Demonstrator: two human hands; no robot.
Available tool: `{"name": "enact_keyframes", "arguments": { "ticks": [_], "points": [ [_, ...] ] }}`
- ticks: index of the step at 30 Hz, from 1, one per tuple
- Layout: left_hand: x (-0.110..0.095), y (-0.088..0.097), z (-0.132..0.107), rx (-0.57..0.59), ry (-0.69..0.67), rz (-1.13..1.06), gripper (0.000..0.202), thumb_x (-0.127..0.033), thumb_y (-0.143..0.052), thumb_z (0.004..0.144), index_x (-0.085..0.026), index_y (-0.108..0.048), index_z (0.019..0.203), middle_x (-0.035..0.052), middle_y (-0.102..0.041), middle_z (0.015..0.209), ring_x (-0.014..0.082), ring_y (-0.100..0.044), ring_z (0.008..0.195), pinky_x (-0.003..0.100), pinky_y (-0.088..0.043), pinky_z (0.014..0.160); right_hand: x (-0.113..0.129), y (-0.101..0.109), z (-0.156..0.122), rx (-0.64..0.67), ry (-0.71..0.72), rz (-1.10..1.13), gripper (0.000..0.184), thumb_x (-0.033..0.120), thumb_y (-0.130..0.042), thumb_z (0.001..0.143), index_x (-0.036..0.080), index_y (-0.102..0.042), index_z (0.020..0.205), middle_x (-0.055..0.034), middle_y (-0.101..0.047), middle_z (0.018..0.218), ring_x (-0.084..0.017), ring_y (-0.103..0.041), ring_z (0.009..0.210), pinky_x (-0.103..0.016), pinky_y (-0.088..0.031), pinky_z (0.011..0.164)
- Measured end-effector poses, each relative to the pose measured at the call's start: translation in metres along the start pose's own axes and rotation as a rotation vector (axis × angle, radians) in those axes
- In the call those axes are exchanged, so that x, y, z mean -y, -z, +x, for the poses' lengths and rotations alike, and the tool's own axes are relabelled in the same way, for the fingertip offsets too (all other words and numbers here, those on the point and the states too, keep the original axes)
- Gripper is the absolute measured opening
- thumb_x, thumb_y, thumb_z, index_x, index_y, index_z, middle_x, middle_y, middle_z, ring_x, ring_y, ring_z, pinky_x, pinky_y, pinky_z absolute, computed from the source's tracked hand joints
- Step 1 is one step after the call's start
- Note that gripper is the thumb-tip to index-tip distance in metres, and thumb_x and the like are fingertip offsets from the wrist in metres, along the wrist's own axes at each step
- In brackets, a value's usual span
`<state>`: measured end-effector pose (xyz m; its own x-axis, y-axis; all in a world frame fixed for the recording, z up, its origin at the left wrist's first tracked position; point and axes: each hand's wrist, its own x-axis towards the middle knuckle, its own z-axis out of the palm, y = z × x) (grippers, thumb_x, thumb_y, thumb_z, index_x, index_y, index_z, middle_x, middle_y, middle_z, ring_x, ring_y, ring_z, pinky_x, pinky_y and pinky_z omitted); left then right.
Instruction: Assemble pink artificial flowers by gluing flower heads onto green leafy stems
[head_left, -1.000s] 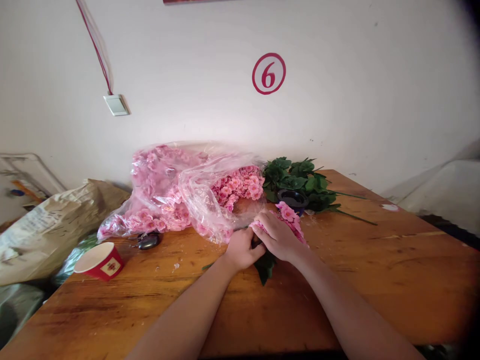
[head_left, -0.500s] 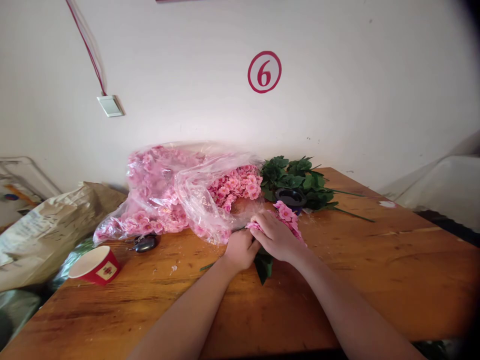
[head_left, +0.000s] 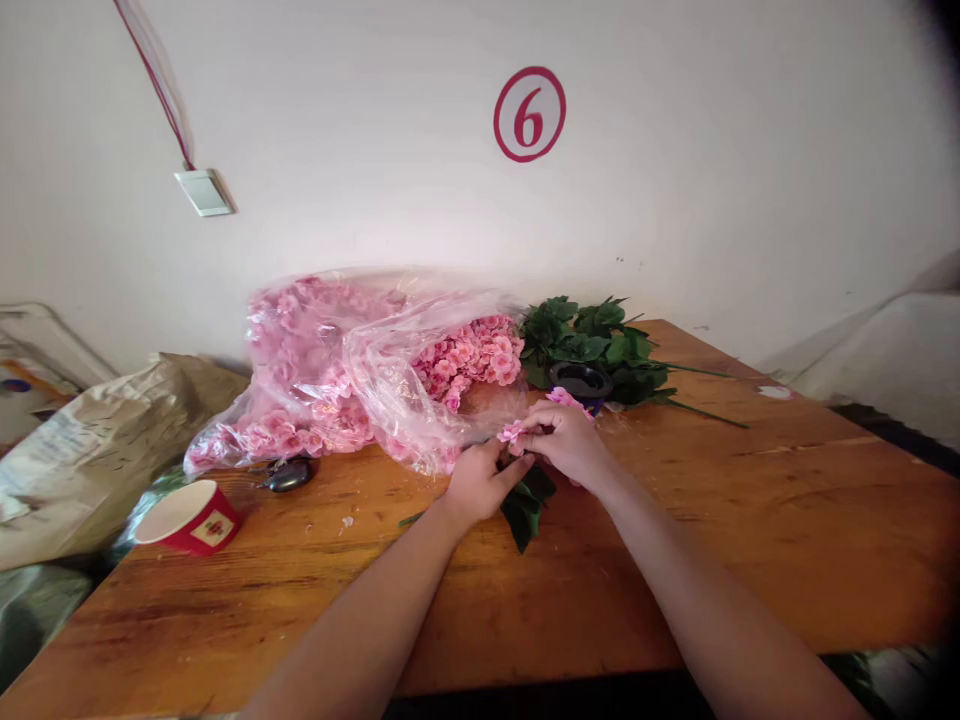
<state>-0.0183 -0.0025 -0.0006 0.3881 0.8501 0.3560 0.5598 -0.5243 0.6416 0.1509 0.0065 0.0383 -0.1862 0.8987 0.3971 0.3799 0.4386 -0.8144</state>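
My left hand [head_left: 478, 484] is closed around a green artificial stem; its dark leaves [head_left: 525, 512] hang out below the fingers, and a bit of stem end [head_left: 410, 520] shows to the left. Just to the right, my right hand [head_left: 568, 438] pinches a small pink artificial flower [head_left: 511, 434] above the left thumb. More pink blossoms [head_left: 566, 398] show behind the right hand, partly covered by it. Whether the pinched flower is joined to the stem is hidden by the fingers.
A clear plastic bag [head_left: 390, 370] full of pink flowers lies against the wall. Right of it are green leaf stems [head_left: 622, 350] and a black pot [head_left: 581, 380]. A red paper cup [head_left: 202, 522] and a black object [head_left: 289, 474] stand left on the wooden table [head_left: 750, 540].
The right fingers have drawn up and back a little, so the pink flower between them shows more. The leaves under the left hand have shifted slightly, and the camera view has moved.
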Motion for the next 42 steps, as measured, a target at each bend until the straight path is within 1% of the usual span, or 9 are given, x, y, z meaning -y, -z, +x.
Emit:
{"name": "enact_keyframes", "arguments": {
  "ticks": [4, 8, 13, 16, 19, 24, 32, 37, 42],
  "points": [
    [0.002, 0.001, 0.002, 0.061, 0.088, -0.096, 0.028, -0.042, -0.063, 0.078, -0.02, -0.064, 0.094, -0.004, -0.056, 0.063, 0.0113, -0.05, 0.057, 0.023, -0.033, 0.053, 0.003, 0.015, 0.0, -0.193, -0.049, 0.051, 0.011, 0.031, -0.072, 0.07, 0.021, -0.073, 0.073, -0.0003, -0.062, 0.077, -0.016, -0.056, 0.068, -0.029, -0.043, 0.064],
    [0.004, 0.001, 0.005, 0.167, 0.132, -0.132, 0.021, -0.029, -0.062, 0.075, -0.021, -0.066, 0.094, -0.0034, -0.058, 0.066, 0.0118, -0.052, 0.059, 0.023, -0.033, 0.052, 0.001, 0.035, 0.001, -0.408, 0.009, 0.073, 0.01, 0.029, -0.074, 0.068, 0.02, -0.073, 0.073, 0.0002, -0.061, 0.074, -0.016, -0.057, 0.073, -0.029, -0.042, 0.069],
    [0.008, -0.001, 0.005, 0.152, 0.105, -0.141, 0.014, -0.025, -0.054, 0.078, -0.019, -0.066, 0.084, -0.0013, -0.063, 0.072, 0.0124, -0.055, 0.064, 0.023, -0.036, 0.056, -0.012, 0.061, 0.007, -0.586, -0.015, 0.129, 0.019, 0.033, -0.076, 0.064, 0.018, -0.074, 0.077, -0.0018, -0.065, 0.076, -0.016, -0.058, 0.068, -0.027, -0.042, 0.061],
    [0.01, -0.002, 0.005, 0.138, 0.067, -0.138, 0.014, -0.023, -0.051, 0.08, -0.019, -0.064, 0.082, -0.0013, -0.064, 0.072, 0.0122, -0.055, 0.064, 0.023, -0.036, 0.057, -0.018, 0.081, 0.02, -0.561, -0.096, -0.048, 0.025, 0.038, -0.074, 0.065, 0.017, -0.075, 0.079, -0.0043, -0.068, 0.074, -0.017, -0.059, 0.066, -0.026, -0.04, 0.056],
    [0.011, -0.002, 0.005, 0.122, 0.053, -0.109, 0.014, -0.023, -0.051, 0.08, -0.019, -0.064, 0.081, -0.0013, -0.063, 0.071, 0.0121, -0.054, 0.062, 0.023, -0.034, 0.056, -0.019, 0.1, 0.041, -0.446, -0.132, -0.31, 0.02, 0.037, -0.072, 0.066, 0.018, -0.076, 0.072, -0.005, -0.071, 0.073, -0.019, -0.061, 0.068, -0.026, -0.04, 0.056],
    [0.01, -0.001, 0.004, 0.124, 0.023, -0.063, 0.014, -0.023, -0.051, 0.081, -0.019, -0.064, 0.08, -0.0015, -0.062, 0.068, 0.012, -0.052, 0.06, 0.023, -0.032, 0.055, -0.029, 0.108, 0.079, -0.32, -0.164, -0.548, 0.009, 0.025, -0.069, 0.066, 0.019, -0.076, 0.066, -0.0041, -0.072, 0.069, -0.019, -0.064, 0.067, -0.025, -0.041, 0.056],
    [0.01, 0.0, 0.004, 0.126, 0.033, -0.027, 0.013, -0.024, -0.051, 0.081, -0.019, -0.063, 0.08, -0.0011, -0.062, 0.068, 0.0123, -0.053, 0.06, 0.023, -0.032, 0.054, -0.056, 0.091, 0.098, -0.243, -0.141, -0.574, 0.014, 0.009, -0.065, 0.061, 0.018, -0.075, 0.065, -0.0032, -0.071, 0.065, -0.017, -0.065, 0.064, -0.023, -0.044, 0.057],
    [0.01, -0.001, 0.004, 0.129, 0.035, -0.007, 0.012, -0.024, -0.052, 0.081, -0.02, -0.063, 0.081, -0.0012, -0.062, 0.069, 0.0123, -0.053, 0.06, 0.023, -0.032, 0.055, -0.051, 0.098, 0.097, -0.27, -0.155, -0.569, 0.012, 0.014, -0.065, 0.065, 0.018, -0.076, 0.067, -0.0038, -0.073, 0.068, -0.018, -0.066, 0.068, -0.023, -0.044, 0.058],
    [0.008, 0.0, 0.004, 0.13, 0.037, -0.005, 0.014, -0.024, -0.051, 0.081, -0.02, -0.064, 0.08, -0.0012, -0.063, 0.069, 0.0124, -0.053, 0.061, 0.023, -0.033, 0.056, -0.044, 0.101, 0.092, -0.272, -0.208, -0.531, 0.011, 0.019, -0.065, 0.069, 0.019, -0.075, 0.067, -0.0023, -0.071, 0.06, -0.017, -0.067, 0.063, -0.022, -0.045, 0.055]
  ]
}}
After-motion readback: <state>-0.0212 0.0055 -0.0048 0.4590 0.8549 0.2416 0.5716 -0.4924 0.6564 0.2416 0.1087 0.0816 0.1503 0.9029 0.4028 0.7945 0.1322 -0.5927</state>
